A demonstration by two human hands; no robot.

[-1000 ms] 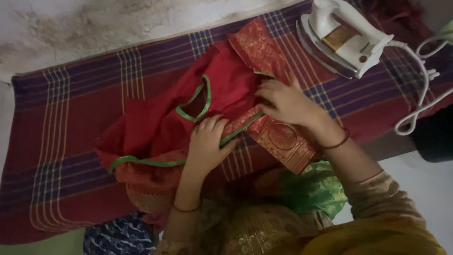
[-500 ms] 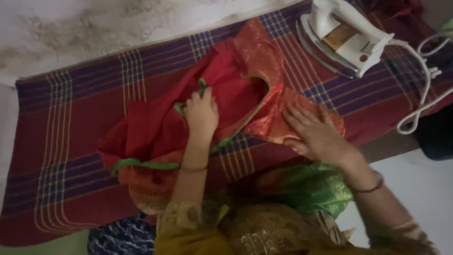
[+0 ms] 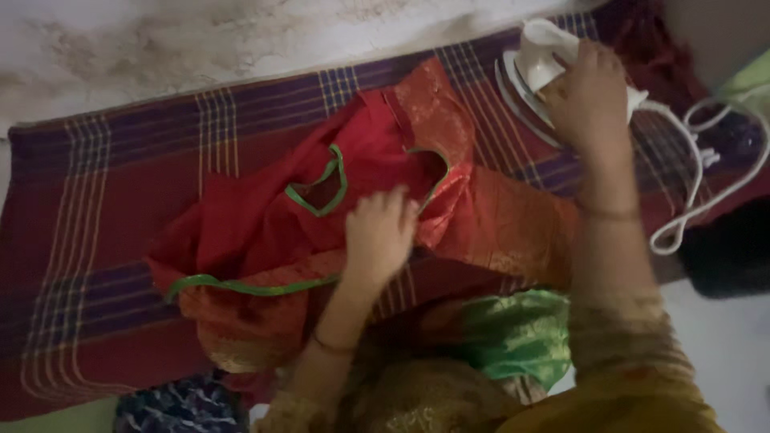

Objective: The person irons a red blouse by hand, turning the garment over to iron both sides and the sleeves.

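We are pressing our left hand (image 3: 381, 236) flat, fingers spread and gripping nothing, on the red blouse (image 3: 321, 200) with green piping, which is lying crumpled in the middle of the striped maroon cloth (image 3: 104, 200) covering the surface. Our right hand (image 3: 589, 96) is resting over the handle of the white iron (image 3: 533, 64) at the far right of the cloth, fingers curled around it. The iron's white cord (image 3: 706, 184) is looping off to the right, and a green fabric (image 3: 517, 337) is lying near our body.
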